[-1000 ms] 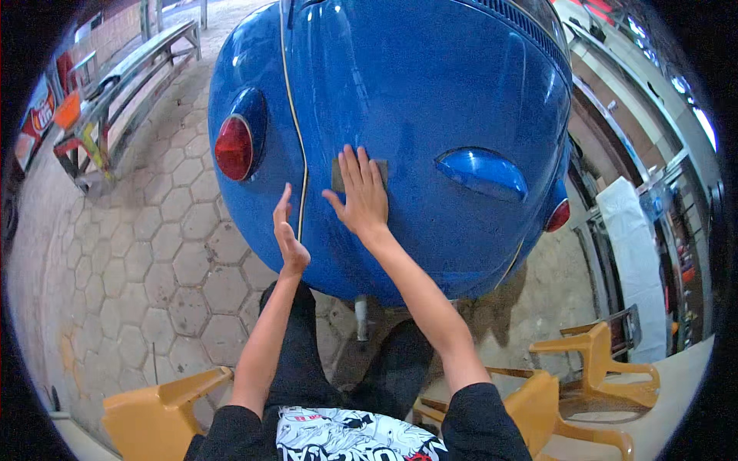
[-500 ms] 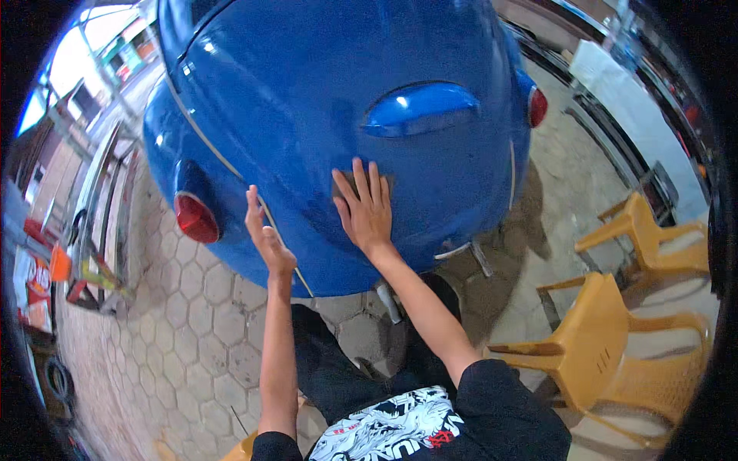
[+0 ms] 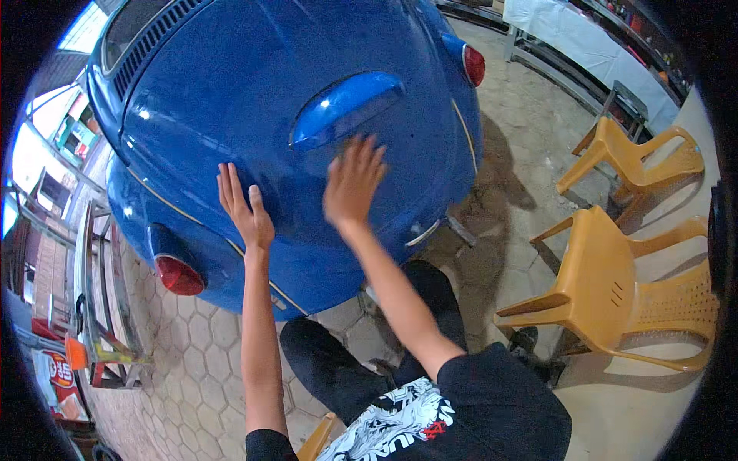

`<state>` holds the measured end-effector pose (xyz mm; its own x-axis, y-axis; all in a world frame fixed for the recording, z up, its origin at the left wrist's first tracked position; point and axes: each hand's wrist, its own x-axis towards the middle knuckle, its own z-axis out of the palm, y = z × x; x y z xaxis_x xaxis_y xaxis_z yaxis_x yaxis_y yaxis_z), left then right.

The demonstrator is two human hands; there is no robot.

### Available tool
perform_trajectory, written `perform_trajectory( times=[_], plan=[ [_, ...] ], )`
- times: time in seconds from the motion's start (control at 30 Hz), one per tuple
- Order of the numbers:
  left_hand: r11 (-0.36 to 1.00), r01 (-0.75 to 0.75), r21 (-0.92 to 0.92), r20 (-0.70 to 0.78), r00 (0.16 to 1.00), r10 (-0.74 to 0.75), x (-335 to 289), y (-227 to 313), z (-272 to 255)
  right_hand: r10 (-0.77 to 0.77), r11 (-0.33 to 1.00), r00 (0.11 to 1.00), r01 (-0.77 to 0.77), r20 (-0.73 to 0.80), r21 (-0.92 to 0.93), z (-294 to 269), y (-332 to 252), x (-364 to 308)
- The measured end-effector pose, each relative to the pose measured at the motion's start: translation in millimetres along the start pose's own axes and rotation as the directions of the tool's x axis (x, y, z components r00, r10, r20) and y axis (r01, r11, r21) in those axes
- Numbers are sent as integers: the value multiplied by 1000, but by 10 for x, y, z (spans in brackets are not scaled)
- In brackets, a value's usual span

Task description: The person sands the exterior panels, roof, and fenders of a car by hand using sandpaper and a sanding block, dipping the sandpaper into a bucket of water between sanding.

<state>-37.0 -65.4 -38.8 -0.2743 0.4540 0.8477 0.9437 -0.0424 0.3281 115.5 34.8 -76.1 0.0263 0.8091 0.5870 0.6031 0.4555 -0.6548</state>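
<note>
We face the blue car's engine lid (image 3: 223, 115) around its plate-light housing (image 3: 346, 107). Lower left of that housing, our left hand (image 3: 246, 211) is released, fingers straight; just below the housing, our right hand (image 3: 354, 183) spreads unclenched, palm hidden.

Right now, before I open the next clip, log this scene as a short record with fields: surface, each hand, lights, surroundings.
Surface: rounded rear of a blue car
Left hand: fingers extended, thumb apart, at the rear panel; contact unclear
Right hand: blurred, fingers extended, just below the raised blue housing; anything under the palm cannot be made out
Lights: left red tail light, right red tail light
Right side: yellow chairs
Ground: hexagonal paving
</note>
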Motion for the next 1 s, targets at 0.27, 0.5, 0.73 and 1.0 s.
perform_trajectory(
  times=[0.27,0.5,0.73,1.0],
  plan=[
    [972,-47,230,-2,999,49,-33,-20,126,-200,978,974,192,107,79,-128,486,-130],
    [965,-47,257,-29,998,57,-64,19,199,-10,999,999,9,37,45,-44,500,-171],
    [962,-39,271,-12,999,44,-122,-58,104,-206,975,958,183,202,124,-122,669,-658],
    [982,-20,187,73,997,7,-419,27,110,156,977,987,-160,41,142,-233,1508,741]
  ],
)
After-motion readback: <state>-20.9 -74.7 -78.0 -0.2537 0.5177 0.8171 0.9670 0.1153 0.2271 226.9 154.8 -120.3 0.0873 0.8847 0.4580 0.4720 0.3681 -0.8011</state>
